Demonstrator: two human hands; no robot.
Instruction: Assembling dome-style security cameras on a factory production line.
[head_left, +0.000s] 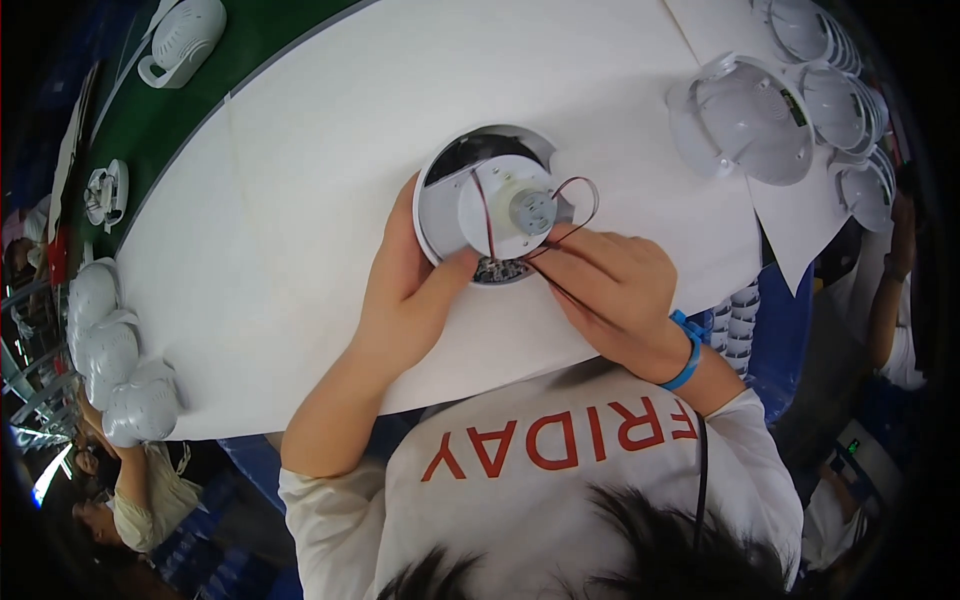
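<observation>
A round white plastic housing sits in front of me, its inside facing up. My left hand grips its left side, the thumb resting on the near rim. Inside is a white disc carrying a small silver motor. Thin red and dark wires loop from the motor area toward a small circuit board at the near edge. My right hand is closed at the near right of the housing, its fingertips pinching the thin wires. The fingertips partly hide what they touch.
White table paper lies under the work. Clear-white shells stand at the left edge; a large shell and stacked shells are at far right. A green belt carries a white device. White parts sit beside a blue bin.
</observation>
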